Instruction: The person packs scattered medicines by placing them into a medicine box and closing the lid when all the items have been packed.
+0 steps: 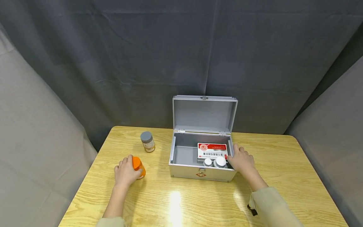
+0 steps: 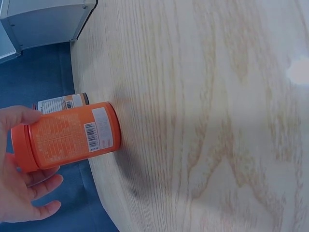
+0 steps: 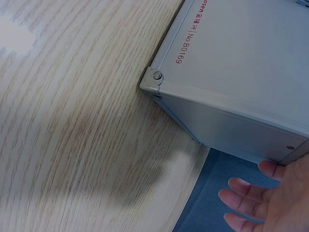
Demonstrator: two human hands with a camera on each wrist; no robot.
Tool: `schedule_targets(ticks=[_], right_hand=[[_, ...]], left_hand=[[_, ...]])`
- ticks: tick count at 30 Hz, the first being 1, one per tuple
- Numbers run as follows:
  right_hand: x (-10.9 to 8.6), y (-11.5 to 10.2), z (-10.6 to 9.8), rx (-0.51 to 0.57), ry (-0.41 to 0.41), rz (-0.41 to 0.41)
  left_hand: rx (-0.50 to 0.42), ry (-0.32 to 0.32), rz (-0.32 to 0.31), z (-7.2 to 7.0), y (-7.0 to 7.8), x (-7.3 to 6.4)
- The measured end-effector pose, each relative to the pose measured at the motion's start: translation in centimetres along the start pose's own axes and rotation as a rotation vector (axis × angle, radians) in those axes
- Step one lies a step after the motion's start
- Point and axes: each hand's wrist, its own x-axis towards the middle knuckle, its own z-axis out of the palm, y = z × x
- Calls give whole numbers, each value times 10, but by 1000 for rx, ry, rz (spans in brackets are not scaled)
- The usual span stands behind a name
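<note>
Head view shows us the left hand (image 1: 124,172) curled round the orange bottle (image 1: 142,172) at its cap (image 1: 136,162), left of the metal case (image 1: 182,172) and near the grey-capped bottle (image 1: 148,145), while our right hand (image 1: 242,161), fingers loosely extended, touches the case's right edge.

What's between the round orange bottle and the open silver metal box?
Just bare, light-brown wooden tabletop lies between the bottle and the box; the head view shows it.
</note>
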Motion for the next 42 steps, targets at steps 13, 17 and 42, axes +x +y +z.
schedule_targets(ticks=[13, 17, 42], right_hand=[[-1, 0, 0, -3, -6, 4], [0, 0, 0, -1, -5, 2], [1, 1, 1, 7, -5, 4]], left_hand=[[45, 12, 11, -2, -2, 1], [65, 17, 22, -3, 0, 1], [76, 105, 176, -21, 45, 2]])
